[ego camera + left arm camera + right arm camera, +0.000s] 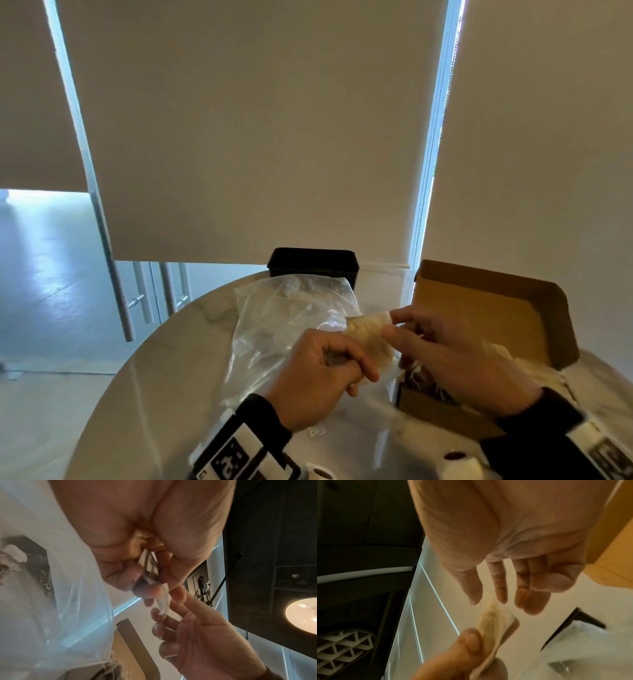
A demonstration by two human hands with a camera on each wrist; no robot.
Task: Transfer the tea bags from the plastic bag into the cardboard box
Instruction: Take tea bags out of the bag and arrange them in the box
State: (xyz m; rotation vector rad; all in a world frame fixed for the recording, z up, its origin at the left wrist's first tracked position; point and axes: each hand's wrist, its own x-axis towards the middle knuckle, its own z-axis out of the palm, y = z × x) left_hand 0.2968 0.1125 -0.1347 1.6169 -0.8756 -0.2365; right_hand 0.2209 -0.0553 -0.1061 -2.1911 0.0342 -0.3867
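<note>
My left hand [329, 370] grips a pale tea bag [368, 337] above the table, its fingers curled round the lower part [149, 566]. My right hand [428, 339] reaches in from the right, and its thumb and forefinger pinch the bag's upper edge [163, 605]. In the right wrist view the tea bag [494, 622] points up between my right fingers [501, 588]. The crumpled clear plastic bag [281, 318] lies behind my left hand. The cardboard box [489, 308] stands open at the right, lid up, with several tea bags [423, 380] inside.
A black container [311, 265] stands behind the plastic bag at the far edge of the round white table [164, 377]. Two small white rolls [459, 462] sit near the front edge. Roller blinds and a window lie beyond.
</note>
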